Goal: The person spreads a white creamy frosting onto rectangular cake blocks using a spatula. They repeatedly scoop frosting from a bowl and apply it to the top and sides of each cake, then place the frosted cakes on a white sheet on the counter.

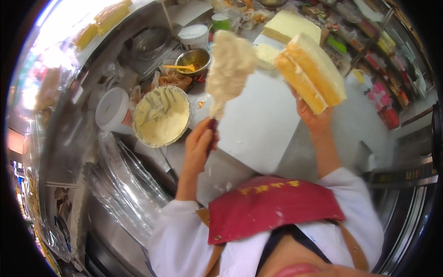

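Note:
My left hand (200,143) grips the dark handle of a wide spatula (230,65), its blade thickly coated with pale brown cream. On my right hand (313,114) rests a tilted block of layered sponge cake (309,74), with a cream seam between its layers and a pale top. Under and between the hands lies a white board or sheet (259,121). Beyond it are a larger cake slab (294,26) and a small pale piece (266,55). Left of the spatula stands a bowl of pale yellow cream (162,116), its inner wall streaked.
A lidded white tub (113,110) stands beside the cream bowl. Behind are a metal bowl (198,57) with an orange brush or spatula (180,66), a white bucket (193,36) and a green container (220,22). Clear plastic wrapping (128,183) lies at left; shelves of packages line the right.

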A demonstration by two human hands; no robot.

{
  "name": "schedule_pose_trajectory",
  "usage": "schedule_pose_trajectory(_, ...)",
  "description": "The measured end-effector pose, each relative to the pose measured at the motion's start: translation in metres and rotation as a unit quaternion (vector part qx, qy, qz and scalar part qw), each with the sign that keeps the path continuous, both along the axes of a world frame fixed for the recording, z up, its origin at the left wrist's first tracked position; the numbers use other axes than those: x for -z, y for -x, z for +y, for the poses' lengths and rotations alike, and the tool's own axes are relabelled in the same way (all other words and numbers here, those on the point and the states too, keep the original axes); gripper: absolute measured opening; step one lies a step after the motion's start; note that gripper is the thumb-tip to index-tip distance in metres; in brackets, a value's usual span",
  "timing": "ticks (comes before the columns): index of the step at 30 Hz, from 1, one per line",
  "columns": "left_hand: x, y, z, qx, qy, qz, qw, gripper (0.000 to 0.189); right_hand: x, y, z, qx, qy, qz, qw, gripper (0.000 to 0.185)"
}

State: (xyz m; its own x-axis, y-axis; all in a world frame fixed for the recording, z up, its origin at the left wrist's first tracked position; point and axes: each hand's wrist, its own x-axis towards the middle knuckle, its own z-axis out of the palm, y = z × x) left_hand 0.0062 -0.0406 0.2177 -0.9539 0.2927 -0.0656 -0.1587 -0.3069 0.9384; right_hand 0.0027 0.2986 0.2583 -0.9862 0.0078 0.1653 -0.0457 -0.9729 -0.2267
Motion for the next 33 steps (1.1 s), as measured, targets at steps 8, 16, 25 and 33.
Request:
schedule_pose_trajectory(8, -0.015, 0.013, 0.045, -0.098, 0.228, 0.375, 0.893, 0.051, 0.001, -0.008, -0.014, -0.125, 0.062, 0.056, 0.989, 0.06)
schedule_pose_trajectory(16, -0.011, 0.025, 0.04, -0.153, 0.27, 0.342, 0.887, 0.047, 0.0, -0.016, -0.013, -0.19, 0.161, 0.111, 0.962, 0.057)
schedule_pose_trajectory(25, -0.04, 0.012, 0.038, 0.045, 0.095, 0.137, 0.985, 0.037, -0.019, -0.021, -0.009, -0.025, -0.026, -0.004, 0.999, 0.058)
schedule_pose_trajectory(33, -0.02, -0.006, 0.083, -0.085, 0.101, 0.304, 0.944, 0.047, -0.062, -0.018, -0.06, 0.046, -0.081, 0.05, 0.994, 0.06)
